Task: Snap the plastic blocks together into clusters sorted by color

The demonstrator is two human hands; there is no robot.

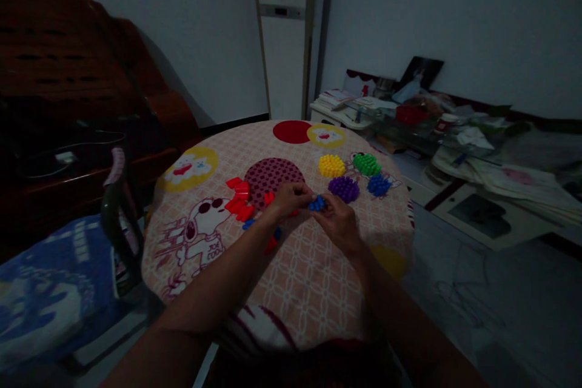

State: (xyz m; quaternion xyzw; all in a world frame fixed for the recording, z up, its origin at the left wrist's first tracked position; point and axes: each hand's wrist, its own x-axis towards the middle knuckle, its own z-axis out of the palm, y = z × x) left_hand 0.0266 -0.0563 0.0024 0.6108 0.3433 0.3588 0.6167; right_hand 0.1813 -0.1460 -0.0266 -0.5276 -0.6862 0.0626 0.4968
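Observation:
Over the middle of the round table, my right hand (339, 220) grips a small blue knobbly plastic piece (317, 203) between thumb and fingers. My left hand (292, 199) is closed in a pinch at the left side of that piece; whether its fingertips hold part of it is too dark and small to see. Loose red plastic pieces (239, 209) lie left of my hands, with a few blue bits (248, 224) near them, partly behind my left forearm. To the right sit knobbly clusters: yellow (331, 165), green (367, 163), purple (344, 189) and blue (379, 185).
A patterned cloth covers the round table (313, 285). At left stand a chair with a blue cover (59, 279) and a wooden bench (54, 54). A low cabinet (495, 218) piled with papers and bags runs along the right. A tall white unit (284, 66) stands behind.

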